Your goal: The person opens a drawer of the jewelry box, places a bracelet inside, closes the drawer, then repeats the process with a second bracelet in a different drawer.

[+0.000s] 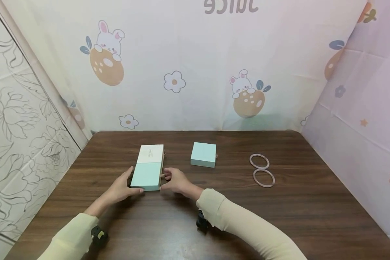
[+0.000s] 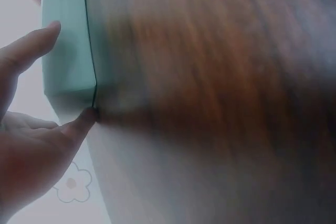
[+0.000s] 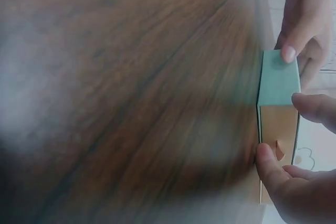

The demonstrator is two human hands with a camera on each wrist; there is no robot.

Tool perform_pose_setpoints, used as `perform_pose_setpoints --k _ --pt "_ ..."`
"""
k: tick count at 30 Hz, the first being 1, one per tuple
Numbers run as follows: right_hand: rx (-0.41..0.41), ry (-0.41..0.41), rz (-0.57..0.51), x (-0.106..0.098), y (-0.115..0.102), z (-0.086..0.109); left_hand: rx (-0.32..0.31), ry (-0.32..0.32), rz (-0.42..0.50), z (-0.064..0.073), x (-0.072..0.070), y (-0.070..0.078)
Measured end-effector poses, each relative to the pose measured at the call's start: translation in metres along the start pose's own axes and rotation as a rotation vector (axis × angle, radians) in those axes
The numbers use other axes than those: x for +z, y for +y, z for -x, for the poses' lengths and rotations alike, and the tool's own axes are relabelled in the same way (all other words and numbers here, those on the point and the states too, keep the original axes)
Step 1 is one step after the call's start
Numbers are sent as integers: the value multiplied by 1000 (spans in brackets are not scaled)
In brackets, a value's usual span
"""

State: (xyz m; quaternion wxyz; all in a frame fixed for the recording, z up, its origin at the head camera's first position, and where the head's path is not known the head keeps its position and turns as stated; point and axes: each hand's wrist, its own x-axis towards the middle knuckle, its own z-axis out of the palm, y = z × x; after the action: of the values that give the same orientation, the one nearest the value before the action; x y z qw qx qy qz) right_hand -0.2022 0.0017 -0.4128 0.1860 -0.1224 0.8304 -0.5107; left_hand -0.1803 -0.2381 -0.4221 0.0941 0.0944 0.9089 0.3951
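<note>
A mint green box (image 1: 146,176) with a tan drawer front (image 3: 275,121) on its right side lies on the table, its far edge against a white box (image 1: 150,154) with lettering. My left hand (image 1: 120,187) holds the mint green box by its near left corner, thumb on the front face and fingers along the left side. On the other side, my right hand (image 1: 177,180) grips the drawer end. Its thumb rests at the near corner and a fingertip at the lower edge, with a small ribbon tab (image 3: 280,150) between them.
A second mint green box (image 1: 203,154) with a small tab stands to the right. Further right, two pale rings (image 1: 264,178) lie end to end on the brown wooden table (image 1: 234,213). Printed curtains (image 1: 195,72) stand behind the table and along its sides.
</note>
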Motion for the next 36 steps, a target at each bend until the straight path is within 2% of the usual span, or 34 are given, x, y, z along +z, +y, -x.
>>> perform_pose_setpoints --k 7,16,23,31,36 --pt "-68 12 38 8 -2 -6 47 19 -20 0 0 2" --pt "-73 53 47 14 -1 -6 5 42 -63 -1 0 3" --pt "-81 49 21 13 2 -4 21 54 -55 0 4 4" --pt "-94 45 -15 0 0 5 18 67 -18 3 9 20" --pt "-84 42 -33 -7 3 12 -13 70 2 5 16 30"
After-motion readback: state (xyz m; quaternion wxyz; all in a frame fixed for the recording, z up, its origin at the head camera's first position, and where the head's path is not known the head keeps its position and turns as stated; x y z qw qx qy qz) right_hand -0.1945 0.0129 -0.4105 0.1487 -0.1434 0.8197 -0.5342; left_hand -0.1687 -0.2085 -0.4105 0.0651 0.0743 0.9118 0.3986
